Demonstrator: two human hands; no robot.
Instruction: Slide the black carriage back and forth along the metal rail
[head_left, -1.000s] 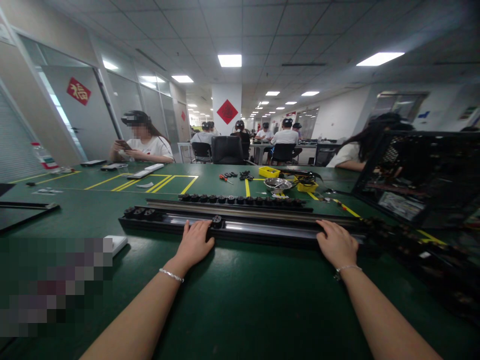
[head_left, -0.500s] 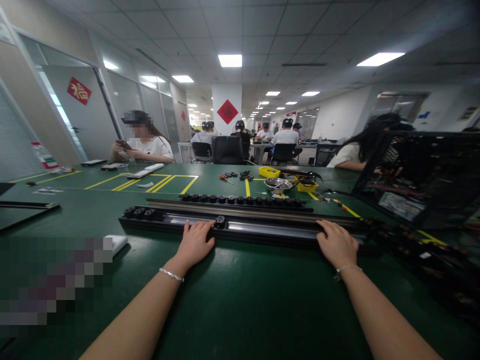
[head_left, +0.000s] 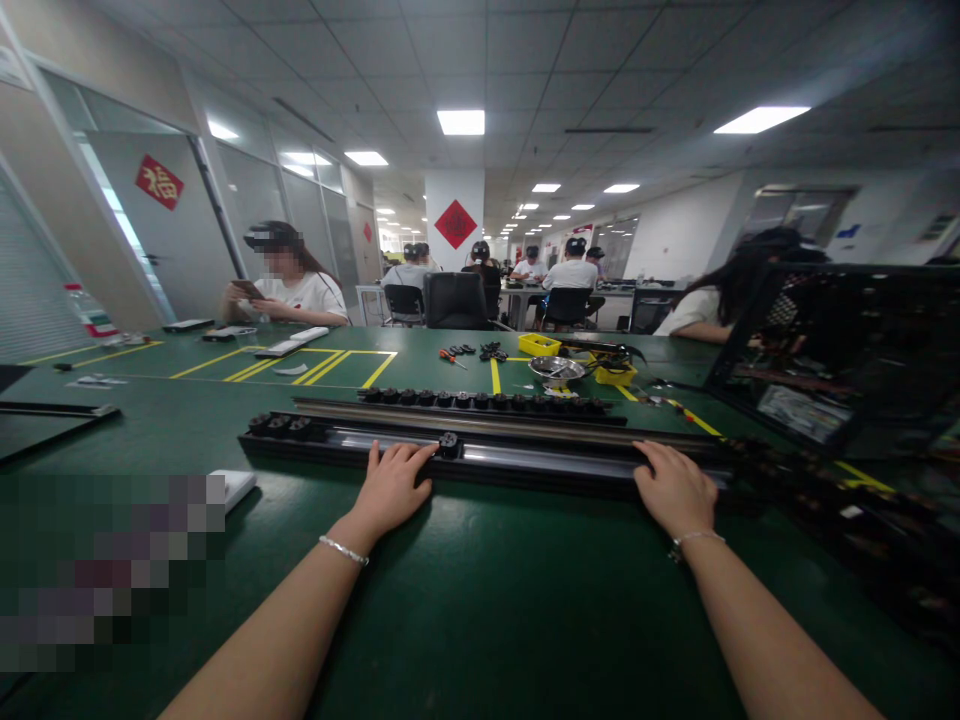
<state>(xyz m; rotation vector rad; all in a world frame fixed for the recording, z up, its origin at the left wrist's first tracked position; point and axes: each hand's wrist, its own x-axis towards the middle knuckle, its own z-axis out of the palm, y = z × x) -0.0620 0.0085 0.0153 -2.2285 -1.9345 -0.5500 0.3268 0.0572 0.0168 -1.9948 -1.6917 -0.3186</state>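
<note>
A long black rail [head_left: 540,461] with a shiny channel lies across the green table. On it, a small black wheel-like block [head_left: 449,445] sits just right of my left hand [head_left: 394,487], whose fingers are spread over the rail, one fingertip at the block. My right hand [head_left: 677,487] rests with fingers apart on the rail's right part and holds nothing. Three similar black blocks [head_left: 277,425] stand at the rail's left end. Behind it lie a second rail [head_left: 510,421] and a strip with a row of black pieces [head_left: 480,401].
Beyond the rails are a metal bowl [head_left: 556,370], yellow trays [head_left: 538,344] and a screwdriver [head_left: 452,357]. A black frame [head_left: 840,350] stands at the right, near dark clustered parts [head_left: 862,530]. One person [head_left: 307,290] sits across at the left, another [head_left: 701,305] behind the frame.
The black block has slid slightly to the right along the rail, and my left index finger has stretched a little after it. My right hand has not moved.
</note>
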